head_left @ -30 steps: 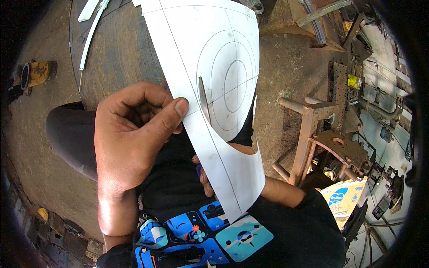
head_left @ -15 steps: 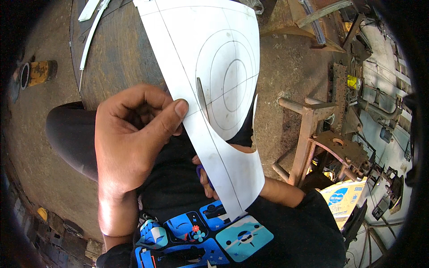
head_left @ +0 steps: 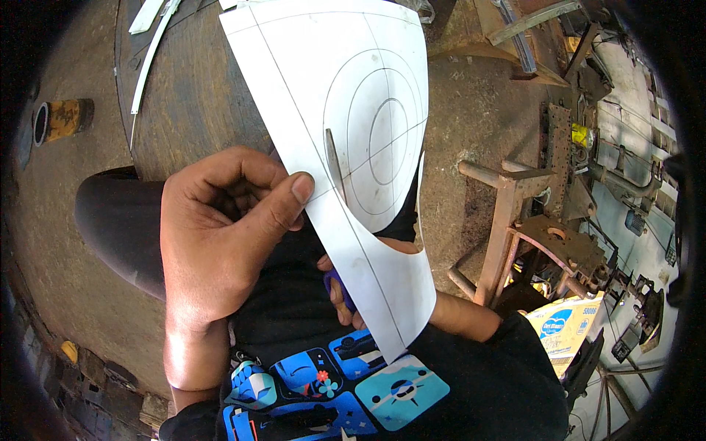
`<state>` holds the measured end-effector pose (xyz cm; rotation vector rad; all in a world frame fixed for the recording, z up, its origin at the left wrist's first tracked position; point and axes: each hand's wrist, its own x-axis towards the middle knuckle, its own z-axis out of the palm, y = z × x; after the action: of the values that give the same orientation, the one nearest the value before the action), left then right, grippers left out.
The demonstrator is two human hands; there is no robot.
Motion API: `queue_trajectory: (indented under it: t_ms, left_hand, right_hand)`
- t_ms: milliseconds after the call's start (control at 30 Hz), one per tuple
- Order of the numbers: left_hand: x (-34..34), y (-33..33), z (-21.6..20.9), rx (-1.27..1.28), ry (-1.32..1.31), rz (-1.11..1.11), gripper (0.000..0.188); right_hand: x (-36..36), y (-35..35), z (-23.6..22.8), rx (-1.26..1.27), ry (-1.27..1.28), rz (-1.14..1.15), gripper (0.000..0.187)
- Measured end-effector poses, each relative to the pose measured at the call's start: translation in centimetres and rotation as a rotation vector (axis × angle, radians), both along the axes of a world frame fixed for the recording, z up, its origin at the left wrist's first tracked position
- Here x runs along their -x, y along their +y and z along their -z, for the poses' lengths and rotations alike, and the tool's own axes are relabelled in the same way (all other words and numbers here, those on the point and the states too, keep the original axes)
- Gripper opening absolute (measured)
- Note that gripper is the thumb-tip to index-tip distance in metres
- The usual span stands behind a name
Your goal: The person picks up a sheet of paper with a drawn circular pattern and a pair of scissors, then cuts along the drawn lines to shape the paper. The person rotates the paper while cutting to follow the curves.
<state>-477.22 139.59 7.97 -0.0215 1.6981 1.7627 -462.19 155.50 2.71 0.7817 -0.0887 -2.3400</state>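
A large white sheet (head_left: 294,95), stiff like card or thin plastic, bears drawn straight lines and nested ovals. My left hand (head_left: 232,228) pinches its left edge between thumb and fingers. Behind the sheet, my right hand (head_left: 340,294) is mostly hidden, its fingers curled round the purple handle of scissors (head_left: 333,158). One grey blade shows above the sheet, lying along the outermost oval. From there a curved cut opens down to the right, leaving a strip that hangs toward my lap.
White offcut strips (head_left: 151,70) lie on a dark wooden board (head_left: 198,81) at upper left. A yellow pipe piece (head_left: 66,121) rests on the floor farther left. To the right stand a rusty metal frame (head_left: 500,220) and a yellow-and-white carton (head_left: 570,334).
My left hand has shifted slightly down and right along the sheet's edge. The sheet has tilted a little; the scissors are almost where they were.
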Motion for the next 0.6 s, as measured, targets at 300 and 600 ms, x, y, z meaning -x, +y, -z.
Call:
queue_trajectory:
  t_ms: [300,600]
  left_hand:
    - [0.0,0.0,0.0,-0.002,-0.01,0.013,0.01]
    - [-0.1,0.1,-0.3,0.041,0.004,0.046,0.01]
  right_hand:
    - [1.5,-0.2,-2.1,-0.762,0.495,-0.481,0.052]
    - [2.5,0.3,-3.3,-0.697,0.351,-0.452,0.05]
